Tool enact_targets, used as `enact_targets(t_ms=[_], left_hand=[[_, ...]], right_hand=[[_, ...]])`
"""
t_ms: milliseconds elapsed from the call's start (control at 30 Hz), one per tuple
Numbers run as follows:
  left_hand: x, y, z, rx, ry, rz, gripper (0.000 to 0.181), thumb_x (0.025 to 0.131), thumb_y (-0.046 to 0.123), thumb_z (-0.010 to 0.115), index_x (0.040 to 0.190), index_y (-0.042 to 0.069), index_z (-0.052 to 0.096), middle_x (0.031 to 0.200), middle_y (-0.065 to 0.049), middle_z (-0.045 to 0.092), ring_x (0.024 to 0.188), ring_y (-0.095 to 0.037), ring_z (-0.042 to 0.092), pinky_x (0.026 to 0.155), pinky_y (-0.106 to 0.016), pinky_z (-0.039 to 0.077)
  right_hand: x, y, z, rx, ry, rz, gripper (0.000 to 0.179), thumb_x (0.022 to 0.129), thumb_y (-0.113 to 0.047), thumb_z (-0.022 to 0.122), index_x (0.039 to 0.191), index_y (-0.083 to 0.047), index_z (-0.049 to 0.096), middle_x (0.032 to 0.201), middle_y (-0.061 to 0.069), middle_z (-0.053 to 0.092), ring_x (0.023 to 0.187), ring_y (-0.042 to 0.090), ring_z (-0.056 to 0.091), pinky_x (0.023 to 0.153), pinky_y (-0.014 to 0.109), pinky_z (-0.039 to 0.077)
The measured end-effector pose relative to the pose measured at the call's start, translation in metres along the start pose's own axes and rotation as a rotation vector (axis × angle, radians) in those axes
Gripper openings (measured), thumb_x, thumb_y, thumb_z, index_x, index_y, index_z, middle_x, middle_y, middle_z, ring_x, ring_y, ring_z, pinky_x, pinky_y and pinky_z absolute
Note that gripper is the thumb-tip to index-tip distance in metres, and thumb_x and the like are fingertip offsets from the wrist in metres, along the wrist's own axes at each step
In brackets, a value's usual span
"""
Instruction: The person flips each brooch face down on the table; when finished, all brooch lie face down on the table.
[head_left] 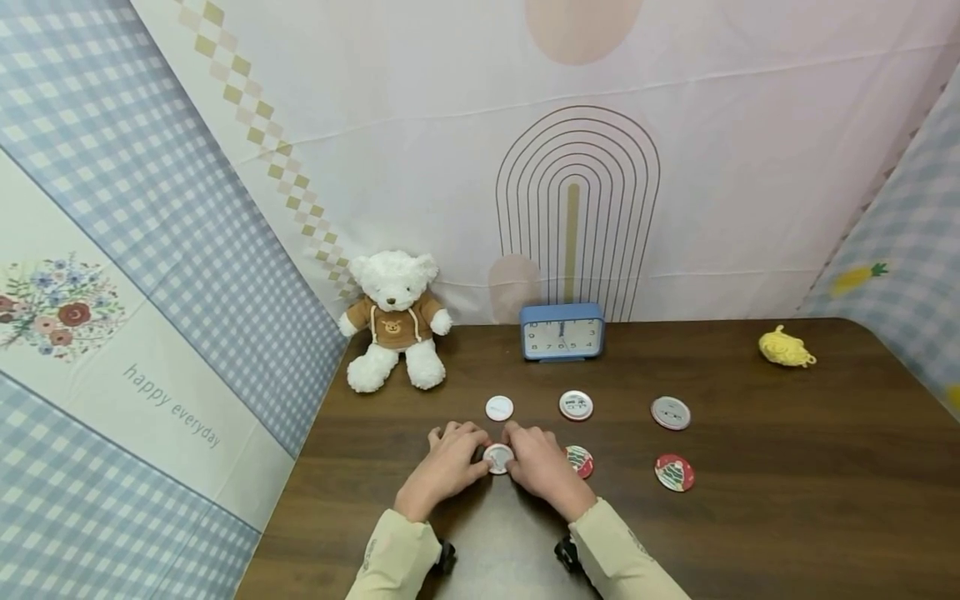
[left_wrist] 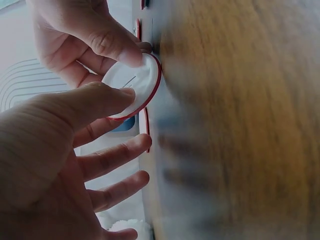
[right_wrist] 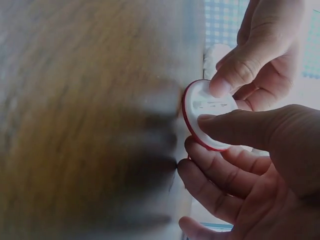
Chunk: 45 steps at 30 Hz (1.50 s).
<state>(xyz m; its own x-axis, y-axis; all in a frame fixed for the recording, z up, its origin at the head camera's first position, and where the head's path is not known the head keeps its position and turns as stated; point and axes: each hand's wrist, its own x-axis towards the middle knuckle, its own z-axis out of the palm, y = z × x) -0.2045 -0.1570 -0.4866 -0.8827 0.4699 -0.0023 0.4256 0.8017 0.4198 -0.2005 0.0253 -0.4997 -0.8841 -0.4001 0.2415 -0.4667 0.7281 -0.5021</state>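
Note:
Both hands hold a round pin badge (head_left: 498, 458) low over the table, its white back with the pin facing the person. The left hand (head_left: 448, 463) pinches its left edge, thumb on the back, as the left wrist view shows on the badge (left_wrist: 145, 86); its other fingers spread loosely. On the opposite edge the right hand (head_left: 543, 464) pinches with thumb and fingers. A red rim runs round the badge (right_wrist: 214, 104) in the right wrist view, and its front is hidden. Just beyond the hands lies a white-backed badge (head_left: 498, 407).
Two more badges, a near one (head_left: 576, 405) and a farther one (head_left: 671, 412), lie back up. Two show red tree fronts: one (head_left: 580, 461) partly behind the right hand, another (head_left: 674, 472) farther right. A teddy bear (head_left: 393, 325), blue clock (head_left: 562, 332) and yellow object (head_left: 785, 347) stand behind.

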Motion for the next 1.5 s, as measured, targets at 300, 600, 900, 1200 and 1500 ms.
enact_targets(t_ms=[300, 600, 900, 1200, 1500], left_hand=[[0.0024, 0.0011, -0.0001, 0.009, -0.01, -0.017, 0.015, 0.091, 0.018, 0.076, 0.101, 0.015, 0.065, 0.107, -0.004, 0.062, 0.103, -0.03, 0.051, 0.096, -0.067, 0.029], [0.0039, 0.0017, 0.0005, 0.006, 0.016, 0.011, 0.032, 0.084, 0.017, 0.082, 0.106, 0.015, 0.059, 0.104, -0.005, 0.06, 0.102, -0.032, 0.05, 0.094, -0.065, 0.031], [0.0036, 0.0007, 0.0005, 0.02, -0.021, -0.015, 0.026, 0.084, 0.016, 0.081, 0.104, 0.013, 0.064, 0.113, -0.005, 0.06, 0.11, -0.031, 0.05, 0.095, -0.063, 0.032], [0.0058, -0.0025, 0.0018, 0.012, -0.052, -0.034, 0.028, 0.087, 0.018, 0.08, 0.11, 0.01, 0.067, 0.119, -0.006, 0.059, 0.119, -0.035, 0.047, 0.094, -0.062, 0.032], [0.0078, -0.0037, 0.0024, 0.02, -0.068, -0.035, 0.028, 0.09, 0.019, 0.078, 0.113, 0.009, 0.068, 0.123, -0.009, 0.057, 0.118, -0.037, 0.046, 0.092, -0.062, 0.033]], right_hand=[[0.0035, -0.0008, 0.0024, -0.068, 0.008, 0.038, 0.03, 0.071, 0.0, 0.081, 0.084, -0.01, 0.056, 0.07, 0.002, 0.059, 0.066, 0.026, 0.062, 0.061, 0.045, 0.047], [0.0068, -0.0029, 0.0027, -0.109, -0.021, 0.066, 0.024, 0.069, 0.001, 0.078, 0.081, -0.009, 0.06, 0.073, 0.004, 0.059, 0.072, 0.028, 0.063, 0.064, 0.048, 0.048], [0.0077, -0.0044, 0.0043, -0.086, -0.082, 0.091, 0.017, 0.072, 0.001, 0.077, 0.078, -0.008, 0.064, 0.076, 0.006, 0.059, 0.079, 0.033, 0.061, 0.068, 0.053, 0.048], [0.0078, -0.0048, 0.0056, -0.085, -0.071, 0.049, 0.014, 0.071, 0.003, 0.074, 0.077, -0.005, 0.064, 0.077, 0.009, 0.058, 0.078, 0.036, 0.06, 0.065, 0.054, 0.048], [0.0092, -0.004, 0.0049, -0.069, -0.068, 0.029, 0.015, 0.073, 0.006, 0.073, 0.074, -0.004, 0.062, 0.076, 0.01, 0.057, 0.078, 0.037, 0.06, 0.065, 0.053, 0.048]])
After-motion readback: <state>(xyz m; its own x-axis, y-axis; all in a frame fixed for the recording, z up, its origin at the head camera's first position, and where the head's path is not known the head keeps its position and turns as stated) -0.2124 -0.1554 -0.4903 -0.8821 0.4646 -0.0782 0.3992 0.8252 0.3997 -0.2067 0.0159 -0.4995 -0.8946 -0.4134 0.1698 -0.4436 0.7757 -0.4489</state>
